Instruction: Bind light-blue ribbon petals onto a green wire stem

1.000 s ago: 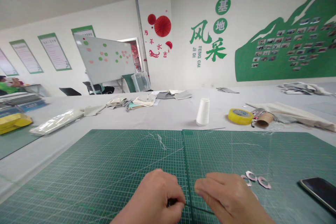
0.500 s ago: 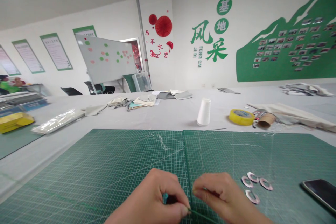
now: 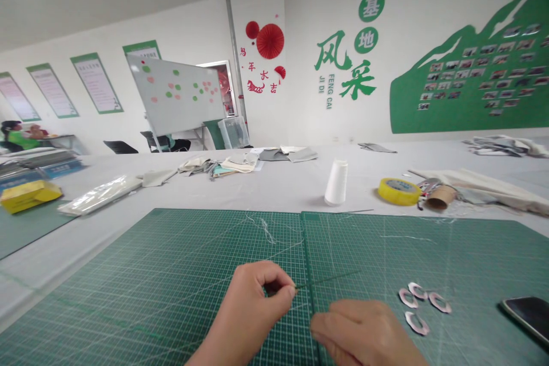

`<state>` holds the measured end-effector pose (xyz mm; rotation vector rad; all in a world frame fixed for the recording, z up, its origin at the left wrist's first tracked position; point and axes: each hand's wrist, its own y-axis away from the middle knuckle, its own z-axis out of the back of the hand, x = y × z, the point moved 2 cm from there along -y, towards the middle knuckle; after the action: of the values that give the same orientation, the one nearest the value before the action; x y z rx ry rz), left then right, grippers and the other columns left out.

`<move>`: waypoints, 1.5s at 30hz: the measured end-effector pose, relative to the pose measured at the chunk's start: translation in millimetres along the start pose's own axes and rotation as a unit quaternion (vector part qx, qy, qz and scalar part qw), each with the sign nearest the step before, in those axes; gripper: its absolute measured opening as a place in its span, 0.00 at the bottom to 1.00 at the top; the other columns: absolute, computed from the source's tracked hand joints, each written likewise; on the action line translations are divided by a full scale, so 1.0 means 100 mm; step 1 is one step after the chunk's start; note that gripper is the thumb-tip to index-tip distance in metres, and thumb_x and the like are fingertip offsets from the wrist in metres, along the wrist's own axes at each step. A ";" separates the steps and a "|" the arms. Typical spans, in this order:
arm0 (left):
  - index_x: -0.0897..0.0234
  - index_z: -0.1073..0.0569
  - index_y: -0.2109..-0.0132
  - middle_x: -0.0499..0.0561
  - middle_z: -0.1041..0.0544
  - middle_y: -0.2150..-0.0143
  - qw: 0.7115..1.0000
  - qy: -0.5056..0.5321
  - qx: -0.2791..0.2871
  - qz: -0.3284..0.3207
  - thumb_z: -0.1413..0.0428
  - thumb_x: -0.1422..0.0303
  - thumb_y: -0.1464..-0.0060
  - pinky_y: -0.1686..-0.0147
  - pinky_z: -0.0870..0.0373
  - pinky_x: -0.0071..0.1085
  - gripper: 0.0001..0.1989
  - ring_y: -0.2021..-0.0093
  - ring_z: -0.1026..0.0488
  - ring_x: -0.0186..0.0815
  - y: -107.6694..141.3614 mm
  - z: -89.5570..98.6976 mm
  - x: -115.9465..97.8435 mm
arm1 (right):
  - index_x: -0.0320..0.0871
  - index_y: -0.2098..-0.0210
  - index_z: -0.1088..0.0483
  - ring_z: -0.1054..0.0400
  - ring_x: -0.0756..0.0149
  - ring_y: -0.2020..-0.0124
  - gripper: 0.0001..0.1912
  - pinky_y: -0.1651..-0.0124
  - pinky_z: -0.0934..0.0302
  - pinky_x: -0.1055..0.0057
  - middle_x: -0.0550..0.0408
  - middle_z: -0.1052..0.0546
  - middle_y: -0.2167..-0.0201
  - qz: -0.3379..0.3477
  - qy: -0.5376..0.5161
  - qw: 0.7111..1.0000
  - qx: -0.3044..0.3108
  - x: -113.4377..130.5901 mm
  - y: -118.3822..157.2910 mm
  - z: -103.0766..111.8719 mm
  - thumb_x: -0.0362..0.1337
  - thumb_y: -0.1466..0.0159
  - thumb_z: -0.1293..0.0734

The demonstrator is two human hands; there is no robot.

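Between thumb and forefinger, my left hand pinches a thin green strand; its free length points right across the seam of the two green cutting mats. Whether it is thread or wire I cannot make out. My right hand is just right of the seam, lower and nearer me, with its fingers pressed together and turned down. Anything in those fingers is hidden. To the right of it lie several small pinkish-white rings on the mat. A long green thread trails over the left mat.
Beyond the mats stand a white thread cone, a roll of yellow tape and a cardboard tube. A phone lies at the right. Cloth pieces, a plastic-wrapped pack and a yellow box are farther left.
My left hand has moved up and slightly left with the green strand, which now points right instead of down toward me. My right hand has dropped lower and turned its back upward.
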<state>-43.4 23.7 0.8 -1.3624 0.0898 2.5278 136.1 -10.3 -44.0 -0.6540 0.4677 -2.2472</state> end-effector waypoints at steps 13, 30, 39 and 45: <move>0.65 0.31 0.79 0.43 0.31 0.80 0.957 -0.209 0.105 -0.170 0.47 0.78 0.55 0.68 0.44 0.29 0.08 0.75 0.35 0.29 0.04 -0.11 0.04 | 0.43 0.75 0.33 0.39 0.71 0.79 0.18 0.76 0.52 0.71 0.60 0.33 0.81 -0.039 -0.002 0.999 -0.027 -0.06 -0.06 0.22 0.31 0.31 0.45; 0.64 0.20 0.72 0.45 0.26 0.75 0.987 0.096 0.130 -0.020 0.41 0.73 0.52 0.67 0.37 0.26 0.05 0.71 0.31 0.30 0.01 0.07 -0.01 | 0.43 0.75 0.30 0.35 0.71 0.75 0.16 0.71 0.46 0.75 0.60 0.28 0.78 -0.101 -0.138 0.984 0.037 -0.16 -0.10 0.05 0.34 0.32 0.41; 0.67 0.24 0.75 0.45 0.30 0.80 0.981 0.162 0.085 0.061 0.43 0.70 0.53 0.73 0.41 0.27 0.06 0.76 0.36 0.30 -0.06 -0.03 0.09 | 0.44 0.74 0.30 0.39 0.70 0.80 0.17 0.76 0.52 0.72 0.60 0.31 0.81 -0.024 -0.004 1.000 0.006 -0.05 -0.03 -0.10 0.28 0.34 0.45; 0.66 0.25 0.75 0.46 0.28 0.77 0.998 0.041 0.037 0.032 0.45 0.71 0.52 0.70 0.38 0.28 0.07 0.73 0.33 0.32 -0.03 -0.03 0.03 | 0.43 0.74 0.30 0.39 0.69 0.81 0.17 0.77 0.53 0.70 0.59 0.32 0.82 0.001 0.045 0.999 -0.011 0.01 -0.01 -0.03 0.26 0.35 0.44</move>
<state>-41.6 26.3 -3.4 -1.4558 0.2441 2.4929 133.7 -10.4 -45.4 -0.5648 0.5391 -2.2791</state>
